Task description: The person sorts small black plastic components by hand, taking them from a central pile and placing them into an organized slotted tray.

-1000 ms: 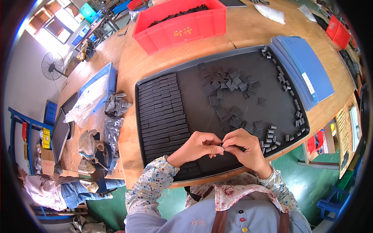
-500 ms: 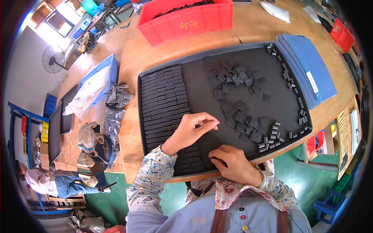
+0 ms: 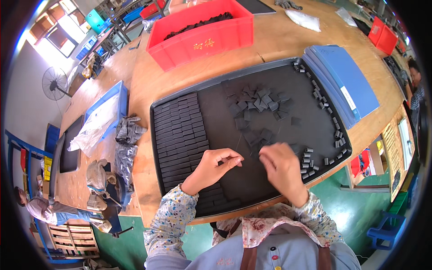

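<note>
A large black tray (image 3: 220, 135) lies before me on the wooden table. Stacked rows of flat black pieces (image 3: 180, 130) fill its left side. Loose thin black squares (image 3: 261, 100) are scattered in the middle, and short dark cylinders (image 3: 308, 157) line the right edge and the near right corner. My left hand (image 3: 211, 167) is closed in a pinch beside the rows; whatever its fingertips hold, if anything, is too small to name. My right hand (image 3: 284, 173) hovers by the nearer loose squares, its fingers curled downward and smeared by motion.
Beyond the tray stands a red bin (image 3: 202, 36) of black pieces. Blue folders (image 3: 344, 83) lie against the tray's right side. At the left are a blue crate (image 3: 121, 108) with plastic film, grey gloves (image 3: 130, 129) and a clamp-like tool. Other people appear at the edges.
My right hand has risen from the tray's near edge and moved away from me, toward the loose squares. My left hand stays pinched near the rows. The whole view has shifted slightly.
</note>
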`<action>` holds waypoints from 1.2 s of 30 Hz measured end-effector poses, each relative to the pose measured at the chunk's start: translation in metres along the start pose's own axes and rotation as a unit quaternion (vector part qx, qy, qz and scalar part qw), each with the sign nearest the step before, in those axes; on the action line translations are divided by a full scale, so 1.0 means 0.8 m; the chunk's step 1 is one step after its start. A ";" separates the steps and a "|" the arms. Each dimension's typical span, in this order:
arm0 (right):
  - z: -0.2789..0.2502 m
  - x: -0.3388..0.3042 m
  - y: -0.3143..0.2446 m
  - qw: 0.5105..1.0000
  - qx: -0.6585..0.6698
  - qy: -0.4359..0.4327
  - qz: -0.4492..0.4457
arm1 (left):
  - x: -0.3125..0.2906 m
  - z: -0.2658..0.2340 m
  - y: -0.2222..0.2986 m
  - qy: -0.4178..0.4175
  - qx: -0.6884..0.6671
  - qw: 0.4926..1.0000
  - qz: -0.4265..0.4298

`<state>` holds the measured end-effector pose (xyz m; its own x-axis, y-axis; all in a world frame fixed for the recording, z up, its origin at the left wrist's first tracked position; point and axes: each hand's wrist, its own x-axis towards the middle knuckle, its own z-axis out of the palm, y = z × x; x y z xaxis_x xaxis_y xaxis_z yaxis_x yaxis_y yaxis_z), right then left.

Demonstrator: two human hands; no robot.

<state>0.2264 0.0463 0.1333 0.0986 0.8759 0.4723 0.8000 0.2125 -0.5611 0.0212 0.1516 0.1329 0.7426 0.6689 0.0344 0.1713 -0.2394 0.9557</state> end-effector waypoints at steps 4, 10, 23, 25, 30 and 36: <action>0.002 0.024 0.026 0.996 -0.074 0.048 0.022 | 0.005 0.003 0.007 -0.032 0.017 0.999 -0.033; 0.009 0.013 0.034 0.997 -0.078 0.026 0.003 | 0.003 0.005 0.003 -0.023 0.011 1.000 -0.018; 0.002 -0.013 -0.012 0.984 0.161 0.013 -0.067 | -0.001 0.012 0.006 -0.068 0.006 0.997 0.038; -0.017 -0.007 -0.009 0.991 0.126 0.010 -0.042 | -0.007 0.014 0.005 -0.052 -0.011 0.998 0.033; -0.091 -0.021 0.033 0.982 -0.164 0.011 0.097 | -0.002 0.019 -0.007 -0.092 -0.078 0.993 0.015; -0.095 -0.041 0.075 0.992 -0.072 -0.031 0.094 | 0.000 0.025 0.007 -0.056 -0.195 0.979 -0.035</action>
<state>0.3161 -0.0031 0.1360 0.2206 0.9201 0.3238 0.8481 -0.0170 -0.5295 0.0351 0.1357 0.1327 0.8080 0.5874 -0.0458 -0.0200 0.1050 0.9943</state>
